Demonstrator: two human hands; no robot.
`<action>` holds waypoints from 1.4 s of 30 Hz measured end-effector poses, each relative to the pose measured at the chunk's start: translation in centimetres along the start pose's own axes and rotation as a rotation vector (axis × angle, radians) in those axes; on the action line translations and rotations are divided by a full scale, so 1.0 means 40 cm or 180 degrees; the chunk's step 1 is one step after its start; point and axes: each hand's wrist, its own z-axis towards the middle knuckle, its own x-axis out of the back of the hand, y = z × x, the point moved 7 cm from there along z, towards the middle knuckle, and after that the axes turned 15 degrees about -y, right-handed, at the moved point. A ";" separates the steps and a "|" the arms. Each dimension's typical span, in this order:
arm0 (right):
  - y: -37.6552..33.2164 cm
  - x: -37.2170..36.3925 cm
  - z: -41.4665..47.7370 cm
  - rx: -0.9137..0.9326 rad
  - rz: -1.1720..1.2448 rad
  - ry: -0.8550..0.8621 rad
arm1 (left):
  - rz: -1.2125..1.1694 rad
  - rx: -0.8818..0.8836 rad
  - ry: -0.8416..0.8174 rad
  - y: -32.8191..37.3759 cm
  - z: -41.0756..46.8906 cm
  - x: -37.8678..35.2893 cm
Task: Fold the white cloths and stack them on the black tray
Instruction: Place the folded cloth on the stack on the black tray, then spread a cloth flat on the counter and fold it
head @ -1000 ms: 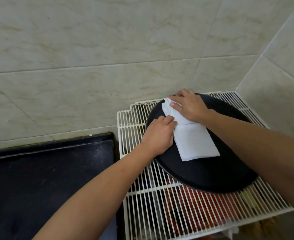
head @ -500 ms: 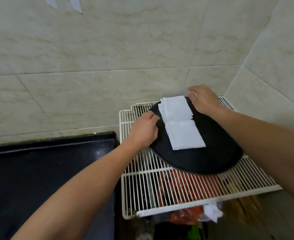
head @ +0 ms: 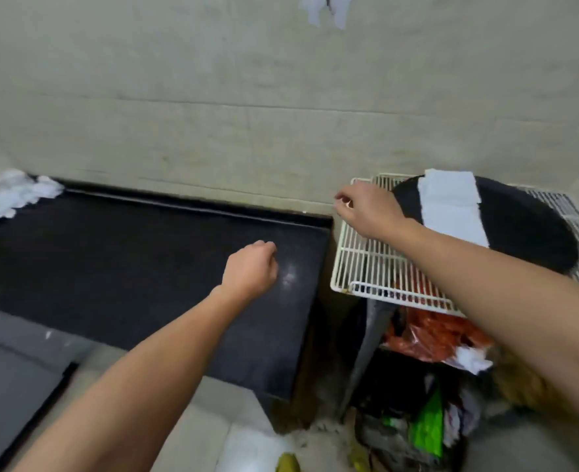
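A stack of folded white cloths lies on the round black tray at the right, on top of a white wire rack. A heap of unfolded white cloths sits at the far left end of the black counter. My left hand hovers over the counter's right part with fingers curled and nothing in it. My right hand is above the rack's left corner, just left of the tray, fingers loosely bent and holding nothing.
The tiled wall runs behind the counter and rack. Under the rack lie bags and clutter, among them a red bag and a green packet. A grey surface sits at the lower left.
Both hands have let go of the folded cloths and tray and moved left. My view has swung left, bringing the counter and the heap of cloths into sight.
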 end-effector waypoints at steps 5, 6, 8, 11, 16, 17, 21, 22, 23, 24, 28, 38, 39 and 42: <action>-0.366 -0.136 0.021 0.0761 -0.0235 -0.0410 | 0.0077 0.0770 0.0057 -0.281 -0.255 0.036; -0.446 -0.164 0.022 0.0909 -0.0318 -0.0480 | 0.0095 0.0933 0.0077 -0.344 -0.311 0.041; -0.583 -0.217 0.028 0.1136 -0.0417 -0.0637 | 0.0132 0.1227 0.0075 -0.458 -0.407 0.047; -0.800 -0.292 0.043 0.1448 -0.0486 -0.0804 | 0.0093 0.1600 0.0081 -0.633 -0.553 0.055; -1.162 -0.428 0.080 0.1838 -0.0487 -0.0979 | 0.0121 0.2071 0.0008 -0.924 -0.789 0.075; -1.251 -0.460 0.090 0.1921 -0.0481 -0.1011 | 0.0115 0.2175 -0.0006 -0.996 -0.843 0.088; -1.532 -0.564 0.098 0.2182 -0.0430 -0.1186 | 0.0106 0.2475 -0.0072 -1.218 -1.018 0.125; -1.598 -0.590 0.097 0.2254 -0.0426 -0.1238 | 0.0080 0.2554 -0.0093 -1.271 -1.057 0.131; -1.659 -0.611 0.104 0.2324 -0.0424 -0.1272 | 0.0059 0.2633 -0.0100 -1.322 -1.088 0.137; -1.711 -0.625 0.113 0.2382 -0.0418 -0.1301 | 0.0045 0.2694 -0.0096 -1.365 -1.111 0.143; -1.869 -0.677 0.182 0.2564 -0.0441 -0.1337 | -0.0114 0.2808 -0.0099 -1.501 -1.146 0.134; -2.180 -0.918 0.513 0.2699 -0.0481 -0.1713 | -0.0336 0.3129 -0.0199 -1.906 -1.113 0.128; -2.218 -0.935 0.548 0.2722 -0.0470 -0.1764 | -0.0370 0.3186 -0.0203 -1.949 -1.113 0.139; -2.346 -0.984 0.672 0.2799 -0.0466 -0.1901 | -0.0423 0.3329 -0.0184 -2.099 -1.101 0.182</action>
